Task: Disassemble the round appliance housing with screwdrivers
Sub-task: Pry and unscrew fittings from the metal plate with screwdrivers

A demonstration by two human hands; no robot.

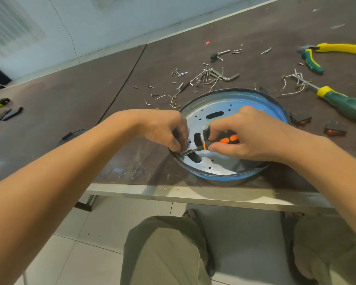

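Observation:
A round metal housing point(224, 173) with a blue rim and a slotted silver plate lies near the table's front edge. My right hand point(247, 134) grips an orange-and-black screwdriver point(226, 139), whose shaft points left and down to the plate's left side. My left hand point(169, 130) has its fingers curled at the housing's left rim, pinching something small right at the screwdriver's tip. What it pinches is hidden by the fingers.
Behind the housing lie loose screws, hex keys point(212, 76) and wire bits. A green-and-yellow screwdriver point(341, 100) and pliers point(325, 54) lie at the right, two small black switches point(335, 129) near them. Tools point(0, 109) lie at the far left. The table edge point(173, 192) runs just below the housing.

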